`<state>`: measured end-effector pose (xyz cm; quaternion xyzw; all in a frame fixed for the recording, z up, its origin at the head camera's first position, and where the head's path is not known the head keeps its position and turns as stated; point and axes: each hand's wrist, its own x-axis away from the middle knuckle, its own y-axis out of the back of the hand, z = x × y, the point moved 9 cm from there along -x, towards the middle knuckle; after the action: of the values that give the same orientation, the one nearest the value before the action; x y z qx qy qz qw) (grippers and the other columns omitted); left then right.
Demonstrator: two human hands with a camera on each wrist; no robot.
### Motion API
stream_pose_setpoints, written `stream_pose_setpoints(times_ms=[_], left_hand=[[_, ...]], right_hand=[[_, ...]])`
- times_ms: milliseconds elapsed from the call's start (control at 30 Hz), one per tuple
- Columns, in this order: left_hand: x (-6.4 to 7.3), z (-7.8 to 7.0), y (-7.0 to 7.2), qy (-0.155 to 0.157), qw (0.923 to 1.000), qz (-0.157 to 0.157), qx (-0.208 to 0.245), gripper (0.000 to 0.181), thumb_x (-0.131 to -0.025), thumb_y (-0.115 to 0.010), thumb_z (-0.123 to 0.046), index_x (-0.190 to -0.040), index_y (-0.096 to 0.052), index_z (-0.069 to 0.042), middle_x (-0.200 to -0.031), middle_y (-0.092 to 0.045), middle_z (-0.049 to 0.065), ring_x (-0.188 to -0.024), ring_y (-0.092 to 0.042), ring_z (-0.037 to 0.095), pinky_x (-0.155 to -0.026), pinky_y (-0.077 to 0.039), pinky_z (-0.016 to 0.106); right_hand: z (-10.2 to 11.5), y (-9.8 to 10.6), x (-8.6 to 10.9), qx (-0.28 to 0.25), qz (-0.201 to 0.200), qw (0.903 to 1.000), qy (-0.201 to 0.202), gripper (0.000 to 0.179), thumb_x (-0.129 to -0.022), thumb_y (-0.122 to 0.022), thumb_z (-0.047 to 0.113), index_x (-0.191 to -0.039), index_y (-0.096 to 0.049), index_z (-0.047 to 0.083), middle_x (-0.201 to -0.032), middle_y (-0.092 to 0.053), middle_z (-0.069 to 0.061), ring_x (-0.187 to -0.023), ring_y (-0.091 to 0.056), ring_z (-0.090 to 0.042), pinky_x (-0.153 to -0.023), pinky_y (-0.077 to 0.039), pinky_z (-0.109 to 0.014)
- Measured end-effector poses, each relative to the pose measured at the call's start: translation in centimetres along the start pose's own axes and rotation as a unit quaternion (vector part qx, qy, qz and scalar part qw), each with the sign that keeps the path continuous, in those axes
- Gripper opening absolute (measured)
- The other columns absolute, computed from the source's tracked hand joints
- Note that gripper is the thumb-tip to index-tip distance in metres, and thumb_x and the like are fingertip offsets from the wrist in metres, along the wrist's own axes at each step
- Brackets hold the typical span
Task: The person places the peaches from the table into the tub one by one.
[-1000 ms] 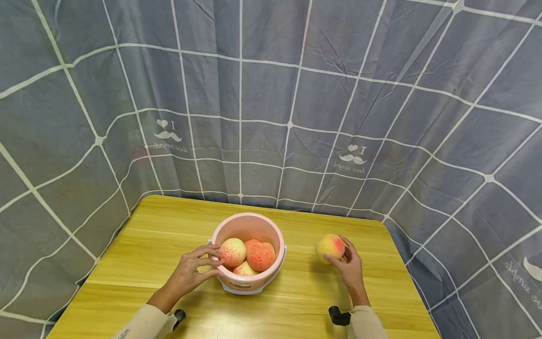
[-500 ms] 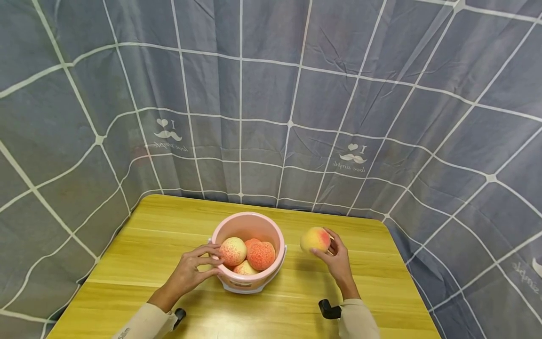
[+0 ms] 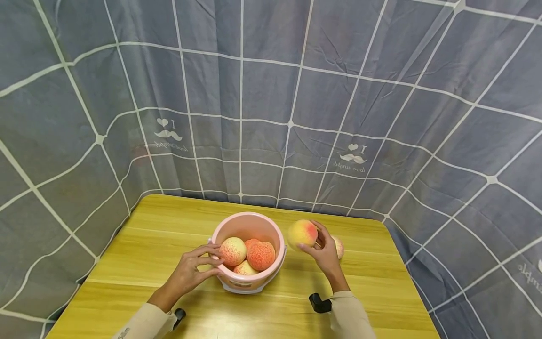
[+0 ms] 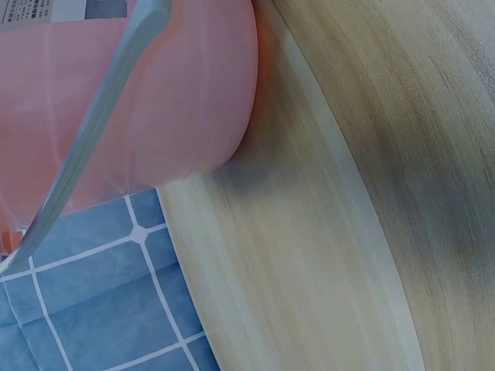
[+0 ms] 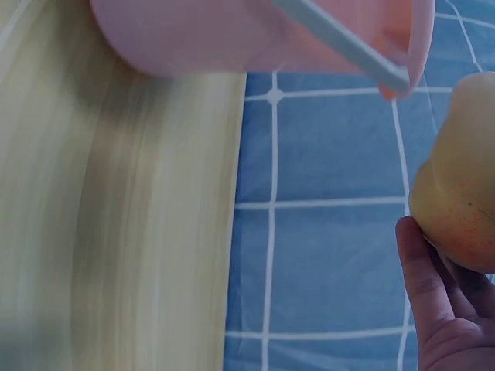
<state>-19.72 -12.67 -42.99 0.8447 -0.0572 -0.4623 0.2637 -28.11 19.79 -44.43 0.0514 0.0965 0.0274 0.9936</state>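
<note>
A pink bucket (image 3: 250,218) with a pale handle (image 4: 89,127) stands on the table, several peaches (image 3: 260,256) inside it. At its left rim my left hand (image 3: 190,273) grips the edge, fingers over the rim and thumb against the outside; that hand is out of sight in the left wrist view. My right hand (image 3: 323,254) holds a yellow peach with a red blush (image 3: 301,234) above the table, just right of the bucket. In the right wrist view the fingers (image 5: 421,282) support this peach from below. Another peach (image 3: 338,247) is partly hidden behind the right hand.
The yellow wood-grain table (image 3: 169,226) has its far edge just behind the bucket. A grey-blue curtain with white grid lines (image 3: 262,94) hangs around the back and both sides. A black wrist mount (image 3: 320,303) sticks out beside the right sleeve.
My right hand has moved left and a little away from me with the peach, closer to the bucket. The peach behind it has come into view. My left hand stays on the rim.
</note>
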Motion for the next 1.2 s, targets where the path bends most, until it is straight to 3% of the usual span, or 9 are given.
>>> stream_pose_setpoints(times_ms=[367, 600, 733, 867, 1067, 1200], left_hand=[[0.0, 0.0, 0.0, -0.009, 0.9999, -0.002, 0.012, 0.02, -0.078, -0.076, -0.022, -0.088, -0.077, -0.005, -0.098, -0.067, 0.01, -0.104, -0.063, 0.028, -0.111, -0.036, 0.016], [-0.2, -0.1, 0.1, -0.012, 0.9999, -0.003, 0.012, 0.025, -0.082, -0.071, -0.028, -0.087, -0.077, -0.004, -0.098, -0.067, 0.011, -0.105, -0.062, 0.028, -0.11, -0.036, 0.016], [-0.1, -0.2, 0.1, -0.012, 0.9999, -0.004, 0.01, 0.028, -0.084, -0.068, -0.031, -0.087, -0.077, -0.004, -0.098, -0.067, 0.011, -0.105, -0.062, 0.028, -0.111, -0.036, 0.016], [-0.1, -0.3, 0.0, -0.014, 0.9998, -0.004, 0.011, 0.022, -0.081, -0.072, -0.026, -0.089, -0.077, -0.006, -0.097, -0.067, 0.011, -0.104, -0.062, 0.029, -0.11, -0.037, 0.015], [0.0, -0.2, 0.1, -0.008, 0.9999, -0.004, 0.012, 0.022, -0.08, -0.073, -0.026, -0.087, -0.077, -0.005, -0.098, -0.067, 0.01, -0.105, -0.062, 0.028, -0.11, -0.037, 0.016], [-0.1, -0.1, 0.1, -0.006, 0.9999, -0.003, 0.007, 0.026, -0.082, -0.07, -0.029, -0.087, -0.077, -0.004, -0.098, -0.067, 0.01, -0.105, -0.062, 0.027, -0.11, -0.036, 0.015]], right_hand=[[2.0, -3.6, -0.3, 0.01, 0.047, 0.998, 0.041, 0.073, -0.075, -0.078, -0.007, -0.14, -0.045, 0.0, -0.127, -0.055, -0.022, -0.105, -0.06, -0.014, -0.09, -0.057, -0.023], [2.5, -6.1, -0.4, 0.02, 0.084, 0.996, 0.023, 0.072, -0.076, -0.078, -0.005, -0.14, -0.047, 0.004, -0.13, -0.055, -0.019, -0.112, -0.058, -0.023, -0.094, -0.056, -0.027], [3.6, -7.5, 0.0, 0.022, 0.107, 0.994, 0.005, 0.072, -0.076, -0.078, -0.004, -0.14, -0.046, 0.0, -0.13, -0.054, -0.021, -0.114, -0.057, -0.03, -0.096, -0.055, -0.034], [4.9, -8.9, 0.7, 0.023, 0.133, 0.9908, -0.006, 0.074, -0.077, -0.078, -0.002, -0.141, -0.042, -0.005, -0.132, -0.052, -0.023, -0.116, -0.056, -0.032, -0.099, -0.053, -0.039], [3.4, -10.6, 0.6, 0.039, 0.171, 0.9845, 0.009, 0.077, -0.076, -0.08, -0.001, -0.143, -0.041, -0.002, -0.135, -0.051, -0.02, -0.118, -0.054, -0.03, -0.104, -0.049, -0.037], [2.6, -11.6, 0.5, 0.05, 0.191, 0.9799, 0.026, 0.077, -0.076, -0.082, 0.006, -0.142, -0.044, 0.003, -0.134, -0.053, -0.015, -0.116, -0.056, -0.026, -0.101, -0.052, -0.034]])
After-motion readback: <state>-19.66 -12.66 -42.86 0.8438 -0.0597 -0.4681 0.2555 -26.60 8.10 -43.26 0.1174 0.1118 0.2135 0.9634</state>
